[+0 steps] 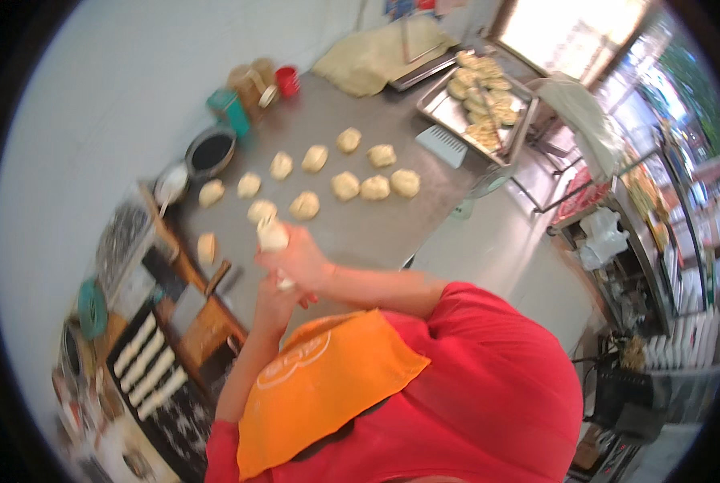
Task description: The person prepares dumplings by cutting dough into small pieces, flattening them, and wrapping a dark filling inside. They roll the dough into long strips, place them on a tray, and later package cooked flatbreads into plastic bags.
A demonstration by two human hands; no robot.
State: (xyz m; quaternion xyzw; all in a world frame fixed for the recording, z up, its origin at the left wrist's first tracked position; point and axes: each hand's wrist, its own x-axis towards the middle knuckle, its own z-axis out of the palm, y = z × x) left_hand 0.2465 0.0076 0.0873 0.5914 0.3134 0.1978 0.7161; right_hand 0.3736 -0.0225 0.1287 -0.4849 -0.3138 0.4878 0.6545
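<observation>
Pale dough (273,234) bulges out of the top of my right hand (302,259), which is wrapped around it. My left hand (273,305) is pressed up close below, against the dough's lower end (285,281). Several lumpy dough balls lie spread over the grey metal worktop (360,232) beyond my hands. The nearest dough ball (262,211) sits just past the dough I hold. To the left, a cut-looking dough piece (206,249) rests close to a dough scraper with a wooden handle (218,278).
A metal tray (435,107) of flat breads stands at the far right, with a slotted turner (442,145) before it. Along the wall are a bowl of dark liquid (212,151), a teal container (229,111) and a red cup (287,81). Dough strips (151,362) lie on a black tray (175,444) at left.
</observation>
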